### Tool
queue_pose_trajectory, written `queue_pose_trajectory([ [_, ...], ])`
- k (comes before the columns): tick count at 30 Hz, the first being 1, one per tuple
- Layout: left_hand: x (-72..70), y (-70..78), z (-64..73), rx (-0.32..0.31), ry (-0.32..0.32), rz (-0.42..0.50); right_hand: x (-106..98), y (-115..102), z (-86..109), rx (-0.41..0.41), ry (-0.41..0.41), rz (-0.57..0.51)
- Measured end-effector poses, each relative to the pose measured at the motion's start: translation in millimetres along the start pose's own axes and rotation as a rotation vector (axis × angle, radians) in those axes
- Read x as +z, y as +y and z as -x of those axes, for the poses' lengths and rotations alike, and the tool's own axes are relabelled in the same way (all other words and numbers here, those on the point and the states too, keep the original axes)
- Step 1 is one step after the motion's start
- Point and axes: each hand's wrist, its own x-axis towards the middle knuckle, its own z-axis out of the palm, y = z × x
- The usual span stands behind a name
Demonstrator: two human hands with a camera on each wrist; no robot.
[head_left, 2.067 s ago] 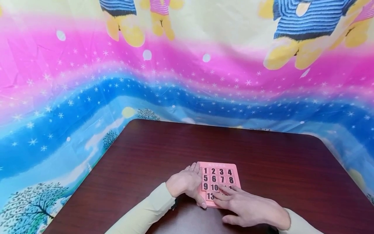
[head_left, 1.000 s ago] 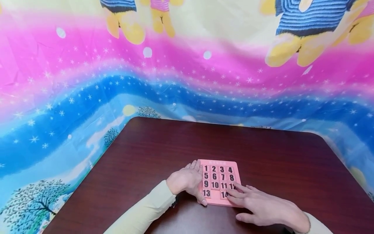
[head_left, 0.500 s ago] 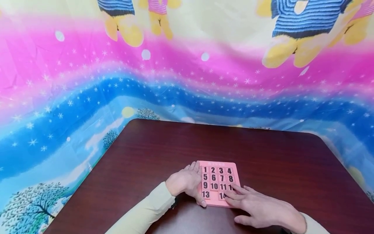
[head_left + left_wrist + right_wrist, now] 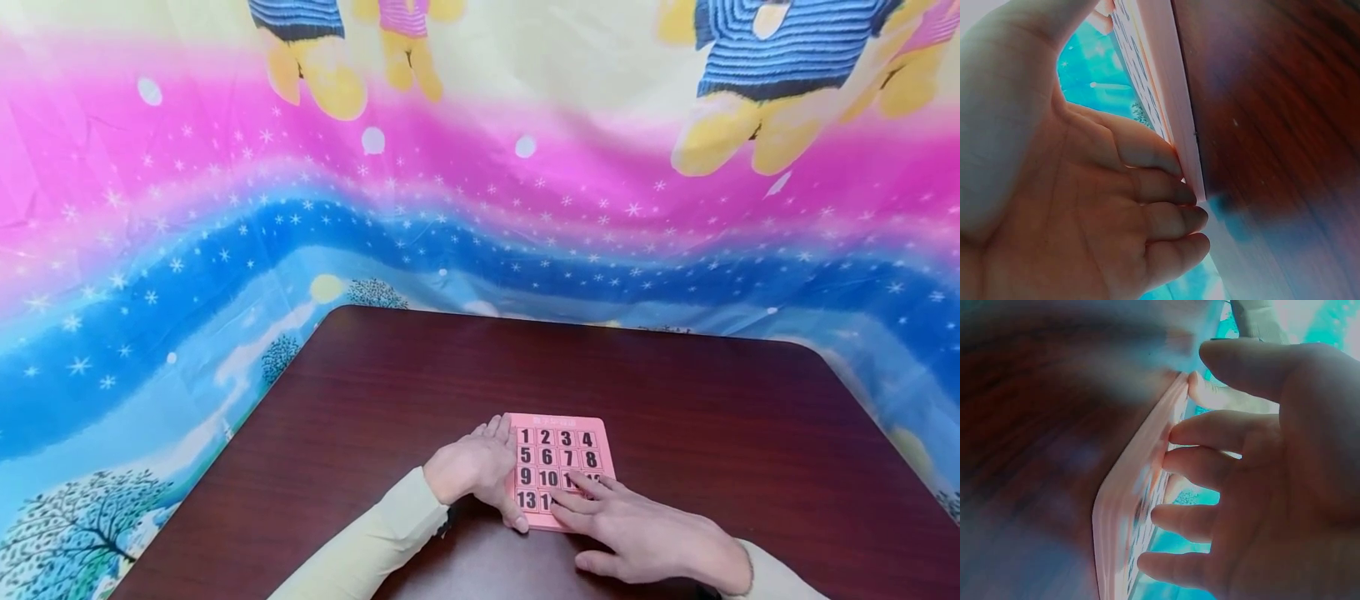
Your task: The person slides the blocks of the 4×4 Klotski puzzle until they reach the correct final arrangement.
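A pink sliding number puzzle (image 4: 557, 422) lies flat on the dark wooden table, its black-numbered tiles set in rows. My left hand (image 4: 476, 468) rests along the puzzle's left edge with fingers extended and the thumb by the lower left corner; the left wrist view has its fingertips against the pink side wall (image 4: 1180, 81). Over the lower right part reaches my right hand (image 4: 645, 533), its straight fingertips on the tiles of the bottom rows. Beside tile 13 (image 4: 527, 500), the 14 tile (image 4: 547, 501) is partly covered by those fingers. Tiles 11 and 12 are also partly hidden.
The brown table (image 4: 450, 367) has rounded far corners. Behind it hangs a colourful printed cloth (image 4: 465, 200) with snowflakes, trees and bear figures. Pale sleeves (image 4: 375, 542) cover both forearms.
Tile 13 has slid left into the bottom left corner. My right hand then moved right to the 14 tile and has come back left, sliding that tile next to 13. My left hand stays put.
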Motion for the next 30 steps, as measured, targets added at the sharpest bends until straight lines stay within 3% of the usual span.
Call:
queue_pose_trajectory([
  [5, 0.9, 0.5, 0.3, 0.000, -0.008, 0.006, -5, 4, 6.7, 0.055, -0.020, -0.070],
  [13, -1.8, -0.1, -0.2, -0.005, -0.018, 0.015, -14, 19, 31.5, 0.245, -0.086, -0.227],
  [16, -1.5, -0.9, 0.2, -0.003, -0.017, 0.020, -12, 23, 40.1, 0.251, -0.093, -0.220],
  [23, 0.0, -2.2, 1.0, -0.003, -0.012, 0.025, -5, 26, 52.7, 0.166, -0.040, -0.114],
  [30, -0.6, -1.5, 0.0, -0.015, -0.029, 0.028, -2, 24, 52.4, 0.171, -0.067, -0.129],
])
